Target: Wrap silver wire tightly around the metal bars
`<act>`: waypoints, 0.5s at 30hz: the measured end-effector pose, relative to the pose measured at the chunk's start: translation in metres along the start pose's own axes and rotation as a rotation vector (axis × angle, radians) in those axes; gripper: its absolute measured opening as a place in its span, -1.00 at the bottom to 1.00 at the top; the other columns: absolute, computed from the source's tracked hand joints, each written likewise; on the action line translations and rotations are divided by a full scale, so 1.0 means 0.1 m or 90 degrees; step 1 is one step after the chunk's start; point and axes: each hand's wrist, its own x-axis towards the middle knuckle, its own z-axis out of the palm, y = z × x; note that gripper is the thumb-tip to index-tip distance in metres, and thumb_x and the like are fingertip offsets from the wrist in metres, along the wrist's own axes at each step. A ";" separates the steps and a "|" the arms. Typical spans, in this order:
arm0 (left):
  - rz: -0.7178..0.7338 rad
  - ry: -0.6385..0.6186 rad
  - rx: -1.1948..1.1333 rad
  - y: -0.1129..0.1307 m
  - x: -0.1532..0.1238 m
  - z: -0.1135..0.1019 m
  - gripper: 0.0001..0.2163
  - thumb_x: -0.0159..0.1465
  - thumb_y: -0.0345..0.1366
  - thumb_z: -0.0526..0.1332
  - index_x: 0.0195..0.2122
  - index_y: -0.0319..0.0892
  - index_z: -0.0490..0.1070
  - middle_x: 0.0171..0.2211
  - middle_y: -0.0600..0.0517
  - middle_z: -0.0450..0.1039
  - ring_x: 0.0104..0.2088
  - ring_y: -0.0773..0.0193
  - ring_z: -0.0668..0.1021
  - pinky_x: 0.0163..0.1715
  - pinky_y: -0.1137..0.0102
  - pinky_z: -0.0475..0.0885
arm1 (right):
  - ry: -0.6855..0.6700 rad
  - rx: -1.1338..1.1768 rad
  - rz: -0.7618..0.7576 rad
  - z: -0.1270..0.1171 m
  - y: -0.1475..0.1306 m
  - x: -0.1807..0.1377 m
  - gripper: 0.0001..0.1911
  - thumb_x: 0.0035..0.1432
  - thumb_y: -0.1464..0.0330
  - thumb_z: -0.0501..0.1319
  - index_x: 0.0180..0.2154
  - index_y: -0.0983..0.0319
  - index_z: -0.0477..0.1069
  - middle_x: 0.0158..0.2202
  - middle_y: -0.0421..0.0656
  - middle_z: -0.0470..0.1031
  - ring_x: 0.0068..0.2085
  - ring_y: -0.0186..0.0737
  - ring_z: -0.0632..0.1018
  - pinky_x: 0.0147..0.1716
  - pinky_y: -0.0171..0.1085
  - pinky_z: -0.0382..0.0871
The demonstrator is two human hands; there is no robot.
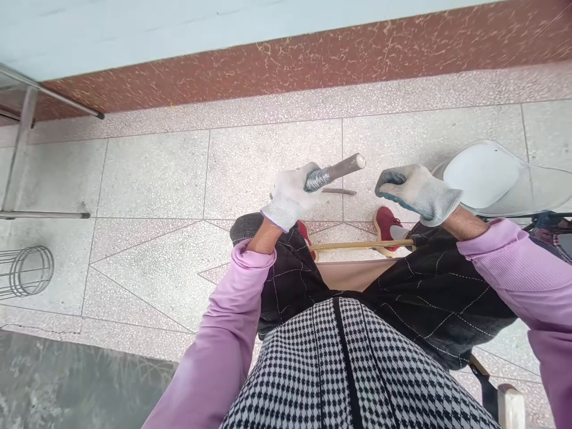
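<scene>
My left hand [291,195], in a white work glove, is closed round a metal rod [342,167] that has a coil of thin wire [317,179] wound about it near my fingers. The rod points up and to the right over the floor. My right hand [415,190], in a grey glove with a dark blue palm, hovers to the right of the rod with its fingers curled; nothing shows in it. A short dark metal piece [338,191] lies on the tiles between my hands.
I sit on a wooden stool [361,245], red shoes [386,223] on the speckled tile floor [156,179]. A white bowl-shaped object [487,176] rests by my right arm. A metal frame [22,137] and a wire cage [27,271] stand left. A red-brown wall base [313,56] runs behind.
</scene>
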 end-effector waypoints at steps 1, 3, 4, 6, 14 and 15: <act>-0.012 0.012 -0.023 -0.04 0.02 0.01 -0.89 0.31 -0.27 0.44 -0.25 -0.10 0.53 -0.52 0.09 0.34 -0.43 0.21 0.48 -0.35 0.34 0.33 | 0.019 -0.024 0.013 -0.05 0.03 0.01 -0.83 0.21 0.43 0.25 -0.44 0.20 0.50 -0.45 -0.17 0.49 -0.40 -0.22 0.41 -0.37 -0.24 0.23; -0.040 0.050 -0.071 -0.12 0.06 0.00 -0.86 0.30 -0.29 0.46 -0.29 -0.12 0.51 -0.52 0.10 0.31 -0.45 0.25 0.44 -0.39 0.36 0.30 | 0.060 -0.063 0.042 -0.14 0.09 0.03 -0.82 0.25 0.42 0.26 -0.44 0.18 0.50 -0.50 -0.19 0.47 -0.44 -0.20 0.39 -0.36 -0.21 0.23; -0.053 0.066 -0.094 -0.15 0.08 -0.02 -0.86 0.29 -0.32 0.47 -0.30 -0.13 0.51 -0.51 0.09 0.31 -0.45 0.27 0.43 -0.40 0.37 0.29 | 0.080 -0.083 0.056 -0.18 0.12 0.04 -0.81 0.26 0.42 0.26 -0.44 0.18 0.50 -0.51 -0.19 0.45 -0.45 -0.19 0.38 -0.36 -0.20 0.22; -0.073 0.079 -0.136 -0.17 0.11 -0.03 -0.86 0.25 -0.38 0.49 -0.31 -0.15 0.53 -0.50 0.09 0.35 -0.44 0.28 0.42 -0.42 0.39 0.28 | 0.113 -0.145 0.083 -0.24 0.17 0.08 -0.78 0.28 0.44 0.28 -0.45 0.18 0.47 -0.52 -0.19 0.43 -0.44 -0.18 0.38 -0.33 -0.19 0.20; -0.312 0.039 -0.479 -0.05 0.19 0.02 -0.83 0.25 -0.54 0.39 -0.36 -0.17 0.46 -0.58 0.15 0.27 -0.65 0.43 0.26 -0.68 0.47 0.14 | 0.176 -0.244 0.115 -0.43 0.21 0.13 -0.80 0.34 0.37 0.32 -0.38 0.20 0.45 -0.47 -0.20 0.35 -0.42 -0.27 0.20 -0.28 -0.17 0.11; -0.366 0.025 -0.566 -0.07 0.22 0.01 -0.85 0.29 -0.52 0.38 -0.31 -0.17 0.46 -0.58 0.17 0.27 -0.68 0.46 0.22 -0.71 0.48 0.12 | 0.180 -0.239 0.128 -0.46 0.17 0.10 -0.81 0.34 0.36 0.30 -0.37 0.20 0.44 -0.46 -0.19 0.34 -0.41 -0.26 0.21 -0.27 -0.16 0.13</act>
